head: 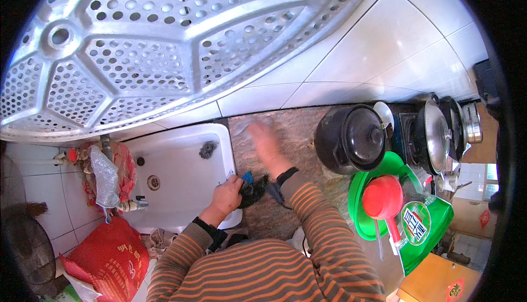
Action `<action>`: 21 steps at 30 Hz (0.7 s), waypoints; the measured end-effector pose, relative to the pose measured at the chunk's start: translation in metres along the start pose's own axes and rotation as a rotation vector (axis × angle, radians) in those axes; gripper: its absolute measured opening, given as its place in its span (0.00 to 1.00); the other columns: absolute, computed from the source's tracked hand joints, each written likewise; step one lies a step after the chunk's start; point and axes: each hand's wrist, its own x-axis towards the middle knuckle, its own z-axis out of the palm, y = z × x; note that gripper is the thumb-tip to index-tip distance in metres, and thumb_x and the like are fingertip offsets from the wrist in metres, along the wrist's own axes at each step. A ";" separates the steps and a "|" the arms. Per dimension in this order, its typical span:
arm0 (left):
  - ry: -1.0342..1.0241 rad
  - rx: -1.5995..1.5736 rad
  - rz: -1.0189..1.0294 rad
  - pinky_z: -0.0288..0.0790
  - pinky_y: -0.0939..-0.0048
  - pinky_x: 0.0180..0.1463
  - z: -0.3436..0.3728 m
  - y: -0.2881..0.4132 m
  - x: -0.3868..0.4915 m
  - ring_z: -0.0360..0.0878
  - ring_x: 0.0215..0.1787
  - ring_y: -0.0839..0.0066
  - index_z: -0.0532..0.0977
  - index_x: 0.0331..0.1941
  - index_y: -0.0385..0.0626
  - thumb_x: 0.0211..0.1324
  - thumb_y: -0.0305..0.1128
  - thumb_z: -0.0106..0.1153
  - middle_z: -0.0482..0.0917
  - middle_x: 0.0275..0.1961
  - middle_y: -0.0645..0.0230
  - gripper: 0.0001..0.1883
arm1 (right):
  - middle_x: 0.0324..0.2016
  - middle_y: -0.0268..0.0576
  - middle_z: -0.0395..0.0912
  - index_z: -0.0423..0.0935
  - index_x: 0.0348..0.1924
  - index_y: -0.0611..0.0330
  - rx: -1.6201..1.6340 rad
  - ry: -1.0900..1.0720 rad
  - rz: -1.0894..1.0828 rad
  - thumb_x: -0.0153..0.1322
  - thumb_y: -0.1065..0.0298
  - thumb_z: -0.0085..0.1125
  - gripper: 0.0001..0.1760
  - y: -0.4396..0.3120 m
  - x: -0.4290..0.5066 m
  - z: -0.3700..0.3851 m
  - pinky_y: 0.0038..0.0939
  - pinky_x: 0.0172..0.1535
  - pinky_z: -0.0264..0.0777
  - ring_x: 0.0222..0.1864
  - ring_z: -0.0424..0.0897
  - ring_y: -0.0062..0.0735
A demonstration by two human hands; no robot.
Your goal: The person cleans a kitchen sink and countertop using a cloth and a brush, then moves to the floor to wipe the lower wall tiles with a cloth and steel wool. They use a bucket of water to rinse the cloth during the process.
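Observation:
At the sink's right edge, my left hand grips a small item with a blue part, which I cannot make out clearly; a dark mesh-like bundle lies against its fingers. My right hand is motion-blurred over the stone-patterned countertop near the wall, with a pale, blurred thing at its fingertips that may be a cloth or plastic. Inside the white sink, a dark scouring pad rests near the upper right corner. Some dark cloth is beside my right forearm.
A large perforated metal steamer plate looms at upper left. Right of my hands stand a dark lidded pot, a green basin with a red ladle, and lidded pans. A mesh cloth hangs by the tap; a red bag sits below.

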 end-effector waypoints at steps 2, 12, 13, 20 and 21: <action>0.019 -0.003 0.007 0.75 0.57 0.42 0.001 -0.002 -0.001 0.78 0.43 0.57 0.70 0.42 0.46 0.44 0.26 0.56 0.72 0.44 0.63 0.17 | 0.53 0.46 0.72 0.75 0.47 0.60 0.022 0.184 0.209 0.64 0.70 0.50 0.18 0.041 0.000 -0.021 0.44 0.55 0.67 0.54 0.69 0.54; 0.063 -0.042 0.039 0.74 0.56 0.41 0.004 -0.005 0.002 0.77 0.43 0.57 0.70 0.42 0.46 0.44 0.25 0.55 0.72 0.43 0.62 0.16 | 0.55 0.47 0.69 0.73 0.51 0.61 -0.063 0.032 0.434 0.63 0.77 0.50 0.21 0.008 -0.025 -0.025 0.42 0.59 0.64 0.56 0.68 0.52; 0.051 -0.040 0.029 0.74 0.56 0.41 0.004 -0.005 0.002 0.77 0.42 0.57 0.70 0.41 0.46 0.44 0.25 0.55 0.72 0.43 0.62 0.16 | 0.56 0.48 0.68 0.72 0.52 0.60 -0.162 -0.024 0.249 0.64 0.77 0.49 0.21 0.004 -0.033 -0.027 0.42 0.59 0.64 0.57 0.68 0.52; 0.032 -0.022 0.032 0.74 0.57 0.42 0.000 -0.003 -0.001 0.77 0.42 0.57 0.71 0.42 0.46 0.45 0.26 0.55 0.72 0.44 0.62 0.16 | 0.59 0.52 0.65 0.70 0.54 0.66 -0.438 0.190 0.424 0.67 0.76 0.45 0.21 0.071 -0.010 -0.045 0.41 0.57 0.66 0.59 0.67 0.51; 0.038 -0.026 0.033 0.74 0.57 0.42 -0.001 -0.003 -0.001 0.77 0.42 0.57 0.71 0.42 0.46 0.45 0.26 0.55 0.72 0.44 0.63 0.16 | 0.58 0.53 0.65 0.70 0.53 0.66 -0.422 0.203 0.508 0.68 0.76 0.45 0.20 0.082 0.001 -0.045 0.40 0.58 0.66 0.59 0.67 0.51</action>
